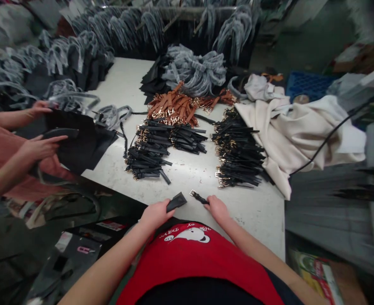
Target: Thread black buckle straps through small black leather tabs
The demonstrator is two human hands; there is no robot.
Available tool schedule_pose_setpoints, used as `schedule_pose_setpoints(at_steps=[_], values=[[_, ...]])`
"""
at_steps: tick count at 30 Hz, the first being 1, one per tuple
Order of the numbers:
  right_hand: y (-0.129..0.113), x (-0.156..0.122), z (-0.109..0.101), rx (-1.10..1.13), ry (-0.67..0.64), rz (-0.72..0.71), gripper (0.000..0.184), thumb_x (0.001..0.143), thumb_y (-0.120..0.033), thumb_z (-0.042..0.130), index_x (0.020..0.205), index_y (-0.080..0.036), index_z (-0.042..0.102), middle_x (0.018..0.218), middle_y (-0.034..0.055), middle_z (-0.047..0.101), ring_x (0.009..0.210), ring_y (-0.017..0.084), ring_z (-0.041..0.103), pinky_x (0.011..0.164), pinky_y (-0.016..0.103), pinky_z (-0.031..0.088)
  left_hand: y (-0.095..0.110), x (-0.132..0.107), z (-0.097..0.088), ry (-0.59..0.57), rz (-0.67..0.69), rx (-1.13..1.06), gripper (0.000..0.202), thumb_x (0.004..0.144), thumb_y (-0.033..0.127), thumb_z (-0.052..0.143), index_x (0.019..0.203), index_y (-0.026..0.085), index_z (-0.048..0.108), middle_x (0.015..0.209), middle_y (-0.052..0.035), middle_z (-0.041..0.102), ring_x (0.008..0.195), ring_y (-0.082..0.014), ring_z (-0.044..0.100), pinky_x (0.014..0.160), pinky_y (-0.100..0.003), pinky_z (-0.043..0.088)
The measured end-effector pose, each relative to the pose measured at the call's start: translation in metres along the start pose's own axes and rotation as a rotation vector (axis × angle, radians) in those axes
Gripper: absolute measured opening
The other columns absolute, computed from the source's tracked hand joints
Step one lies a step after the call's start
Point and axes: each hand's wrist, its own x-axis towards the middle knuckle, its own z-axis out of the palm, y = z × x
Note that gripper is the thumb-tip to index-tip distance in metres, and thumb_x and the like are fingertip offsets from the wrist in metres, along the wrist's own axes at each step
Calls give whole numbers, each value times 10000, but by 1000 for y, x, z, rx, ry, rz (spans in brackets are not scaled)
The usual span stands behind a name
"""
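Note:
At the table's near edge, my left hand [157, 215] is closed around a flat black leather strap piece [176, 202] whose wider end points right. My right hand [217, 208] pinches a short black strap with a gold buckle [198, 196], the buckle end pointing left. A small gap separates the two pieces. Just beyond my hands lie piles of black buckle straps, one pile at the left [150, 148] and another at the right [239, 152]. Behind them sits a heap of brown straps with gold hardware [172, 106].
A co-worker's hands [37, 148] hold a black leather panel [78, 137] at the left. Grey wrapped handles [196, 70] are heaped at the back. Cream fabric [275, 131] hangs over the right side of the white table [187, 169], crossed by a black cable [326, 137].

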Motion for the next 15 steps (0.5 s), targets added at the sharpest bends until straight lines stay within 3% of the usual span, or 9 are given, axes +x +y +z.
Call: schedule_pose_setpoints(at_steps=[4,7,11,13,15], values=[[36,-11,-5,-7,25,-19,127,816,-265,497,886,-190,573,875,62,615,837,182,585,700,264,408,-15,-4,2,40,10,-57,386,818,499,398,1071,243,536,915,-68,673,851,-226,635,704,-293,459],[83,-20,-12,-24,106,-34,224,830,-227,424,986,-217,585,880,63,617,832,183,591,728,287,428,-15,-4,3,41,31,-83,373,805,502,407,1043,251,545,911,-63,670,839,-232,636,694,-302,467],[133,-28,-28,-119,256,59,280,843,-312,386,998,-216,599,874,110,608,814,245,598,731,366,448,-18,0,4,56,54,-122,378,775,503,448,1038,251,548,927,-67,666,860,-254,634,708,-327,477],[134,-23,-40,-146,391,92,314,835,-383,400,1014,-206,588,934,150,600,852,288,585,754,415,445,-23,2,5,65,43,-144,385,768,491,460,1050,243,545,938,-72,664,868,-262,631,722,-339,480],[117,-7,-55,-111,464,31,328,839,-398,395,1038,-200,566,972,163,597,902,292,572,798,418,439,-27,2,4,68,14,-169,385,760,479,476,1050,235,546,945,-76,662,874,-264,629,737,-343,480]])
